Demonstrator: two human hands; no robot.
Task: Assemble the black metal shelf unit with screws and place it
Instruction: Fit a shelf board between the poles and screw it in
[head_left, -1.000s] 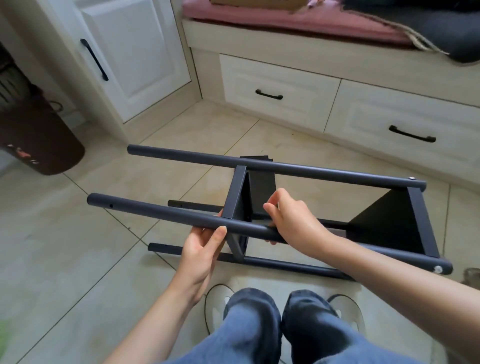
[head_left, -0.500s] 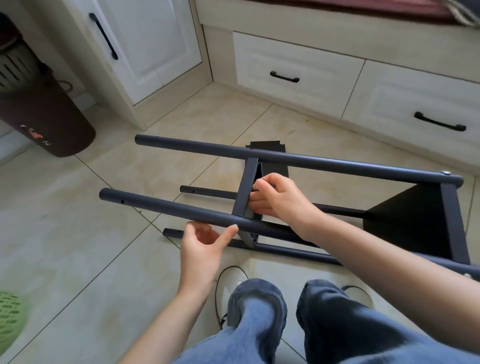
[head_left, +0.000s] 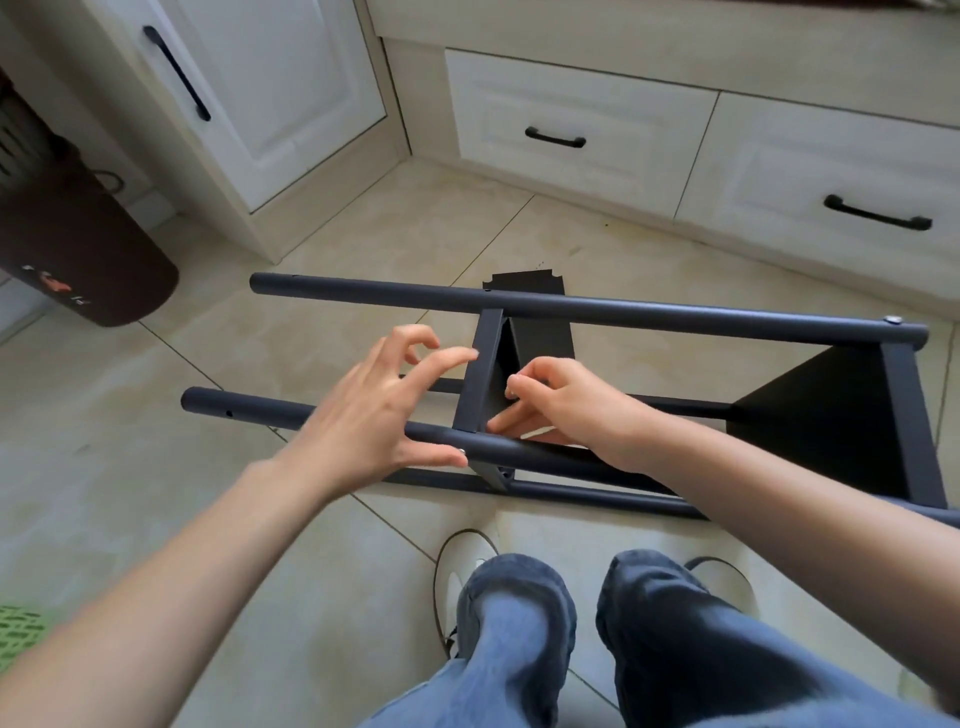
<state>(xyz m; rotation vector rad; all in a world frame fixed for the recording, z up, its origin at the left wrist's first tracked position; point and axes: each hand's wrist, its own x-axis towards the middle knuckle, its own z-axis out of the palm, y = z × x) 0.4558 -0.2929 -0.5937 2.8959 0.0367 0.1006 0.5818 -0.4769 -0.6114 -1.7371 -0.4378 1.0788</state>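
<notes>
- A dark brown bin (head_left: 78, 249) stands at the far left by the white cabinet door (head_left: 270, 88); its contents cannot be seen. A green mesh basket (head_left: 18, 636) shows at the lower left edge, its contents out of view.
- The black metal shelf unit (head_left: 623, 317) lies on its side on the tiled floor (head_left: 156, 519), in front of the person's knees, its long tubes running left to right, a shelf panel (head_left: 831, 410) fixed at the right end and a middle panel (head_left: 483, 384) between the tubes.
- The left hand (head_left: 374, 415) is released, fingers spread and lightly bent over the near tube (head_left: 311, 423); its thumb lies along that tube, the tip by a small silver screw (head_left: 461, 452).
- The right hand (head_left: 566, 400) reaches in between the tubes, fingers curled against the middle panel; whether it pinches anything I cannot tell.
- Both forearms stretch forward from the bottom corners.
</notes>
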